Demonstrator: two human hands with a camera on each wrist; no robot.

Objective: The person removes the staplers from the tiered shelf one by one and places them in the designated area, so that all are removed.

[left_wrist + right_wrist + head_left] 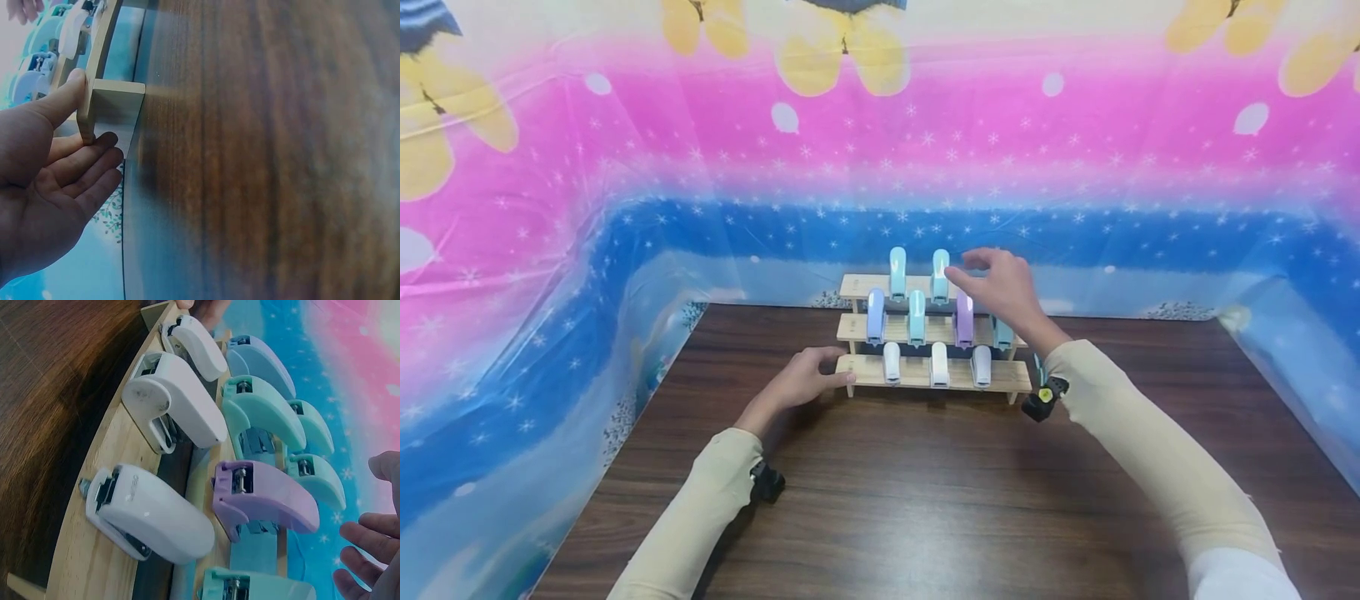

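A three-tier wooden rack (862, 367) holds several small staplers. White staplers (153, 509) sit on the lowest shelf. The middle shelf carries a lavender-blue stapler (876, 317), a purple stapler (964, 320) and mint ones. Two mint staplers stand on the top shelf, the right mint stapler (940, 275) close to my right hand (1003, 287). That hand's fingers are spread and hold nothing; in the right wrist view they are apart from the staplers. My left hand (805, 377) grips the left end of the lowest shelf, thumb above and fingers beneath (94, 162).
The rack stands at the back of a dark wooden table (880, 492). Behind it hangs a pink and blue patterned cloth (880, 167), which also runs along both sides. A black wrist camera (767, 482) sits on the left sleeve, another (1039, 405) on the right.
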